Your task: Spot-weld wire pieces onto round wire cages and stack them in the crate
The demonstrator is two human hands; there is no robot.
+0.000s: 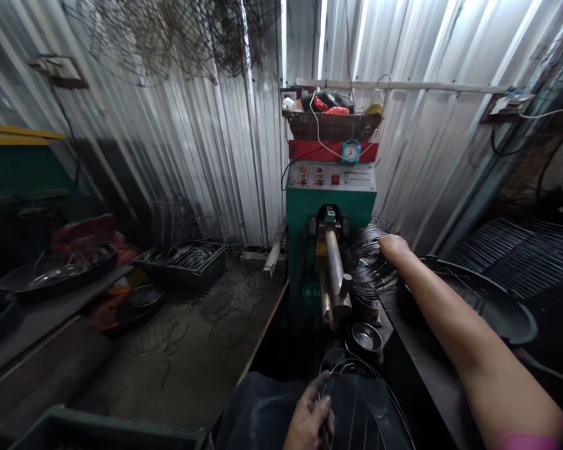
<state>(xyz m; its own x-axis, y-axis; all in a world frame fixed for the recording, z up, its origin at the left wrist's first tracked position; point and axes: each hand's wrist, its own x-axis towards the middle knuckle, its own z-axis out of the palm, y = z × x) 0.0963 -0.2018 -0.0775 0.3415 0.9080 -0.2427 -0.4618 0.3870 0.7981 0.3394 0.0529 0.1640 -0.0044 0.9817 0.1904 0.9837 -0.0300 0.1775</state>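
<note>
Low in front of me, my left hand (311, 412) is closed on the edge of a round wire rack (356, 400), which lies over my dark-clothed lap. My right arm reaches forward to a thick stack of thin wire rings (368, 262) beside the machine. There my right hand (394, 247) is curled at the stack's right edge, closed on the rings; its fingertips are hidden. Between the hands stands the green machine (300, 250), with a metal cylinder arm (335, 259) pointing towards me. Below that arm sits a small metal bowl (366, 337).
A wicker basket (331, 127) and a small clock (351, 151) top the machine. At right are a large black pan (502, 312) and dark wire grates (520, 250). On the left stand a crate of wire parts (182, 275) and a bench (42, 312). A green bin (103, 428) is at lower left.
</note>
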